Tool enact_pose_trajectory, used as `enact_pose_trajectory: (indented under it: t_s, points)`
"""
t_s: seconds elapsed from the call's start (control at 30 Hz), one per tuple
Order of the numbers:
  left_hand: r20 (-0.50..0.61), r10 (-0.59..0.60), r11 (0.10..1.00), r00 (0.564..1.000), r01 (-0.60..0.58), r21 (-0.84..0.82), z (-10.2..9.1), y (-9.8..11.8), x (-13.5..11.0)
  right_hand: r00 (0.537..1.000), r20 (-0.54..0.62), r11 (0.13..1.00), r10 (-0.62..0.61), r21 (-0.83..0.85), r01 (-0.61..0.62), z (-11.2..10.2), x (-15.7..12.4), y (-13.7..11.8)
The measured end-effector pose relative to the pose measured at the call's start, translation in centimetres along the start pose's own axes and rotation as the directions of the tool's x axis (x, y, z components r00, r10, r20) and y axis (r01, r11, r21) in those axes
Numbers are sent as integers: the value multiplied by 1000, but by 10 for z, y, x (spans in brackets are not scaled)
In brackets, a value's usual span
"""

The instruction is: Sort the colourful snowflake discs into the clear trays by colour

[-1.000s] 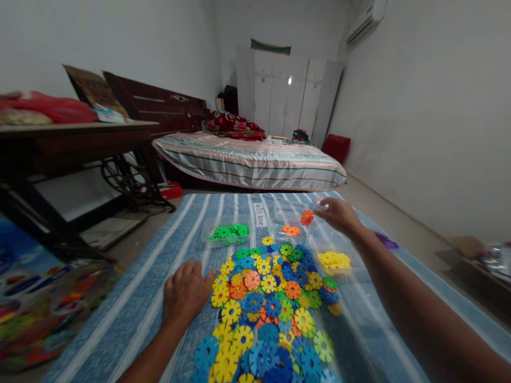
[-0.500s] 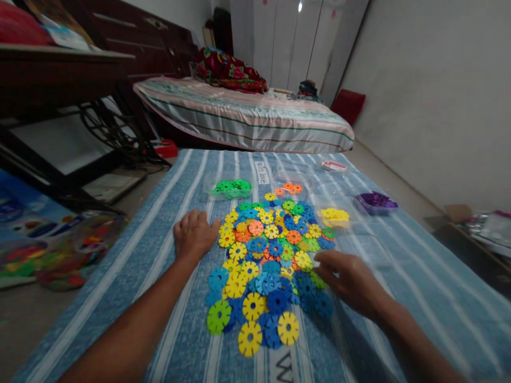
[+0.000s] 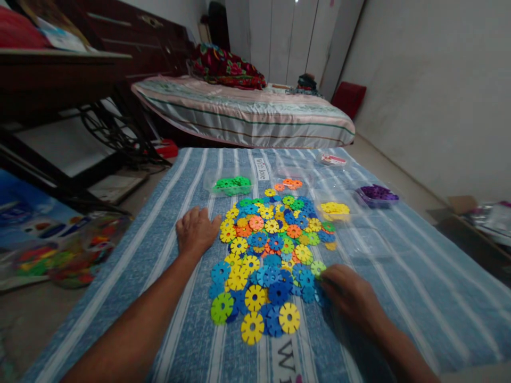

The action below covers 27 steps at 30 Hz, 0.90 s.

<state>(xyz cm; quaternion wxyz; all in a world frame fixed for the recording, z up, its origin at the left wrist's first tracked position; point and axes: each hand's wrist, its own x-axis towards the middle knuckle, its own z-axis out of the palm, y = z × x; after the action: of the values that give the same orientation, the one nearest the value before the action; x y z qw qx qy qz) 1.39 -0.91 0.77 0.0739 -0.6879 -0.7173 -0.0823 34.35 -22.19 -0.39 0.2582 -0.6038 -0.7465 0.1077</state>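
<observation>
A pile of notched plastic discs (image 3: 275,242) in yellow, blue, green and orange spreads over the middle of the striped cloth. My left hand (image 3: 197,230) rests palm down left of the pile, fingers out and the thumb beside the yellow discs. At the pile's right edge, my right hand (image 3: 346,287) has its fingers curled in over the discs. A light green disc (image 3: 318,268) lies just beyond its fingertips, and a blue disc (image 3: 321,296) shows partly beneath them. Whether anything is pinched there is hidden by the fingers.
Behind the pile stand clear tubs with green discs (image 3: 233,185), orange discs (image 3: 293,184), yellow discs (image 3: 334,210) and purple discs (image 3: 376,194). A clear lid or tray (image 3: 365,242) lies at right. Bags of colourful pieces (image 3: 85,250) sit on the floor at left.
My right hand has shifted a little toward me along the pile's right edge, uncovering the light green disc and a dull yellow one. My left hand stays in place. The view has tilted slightly.
</observation>
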Motion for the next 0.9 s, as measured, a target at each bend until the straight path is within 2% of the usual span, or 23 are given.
enact_pose_trajectory:
  t_s: [0.4, 0.53, 0.63, 0.77, 0.9]
  points:
    - [7, 9, 1000, 1000, -9, -9, -3, 0, -2, 968, 209, 988, 137, -95, -120, -7, 21, -19]
    - [3, 10, 1000, 1000, -10, -7, -2, 0, -1, 904, 337, 962, 265, -162, -221, -14, 32, -36]
    - [0, -3, 1000, 1000, 3, -8, -2, 1, -2, 858, 402, 942, 321, -231, -244, -18, 41, -48]
    - [8, 0, 1000, 1000, 0, -4, -4, 1, -2, 831, 424, 923, 359, -292, -250, -18, 50, -56]
    - [10, -1, 1000, 1000, 1, 0, -5, 2, -3, 825, 412, 911, 388, -307, -275, -15, 54, -57]
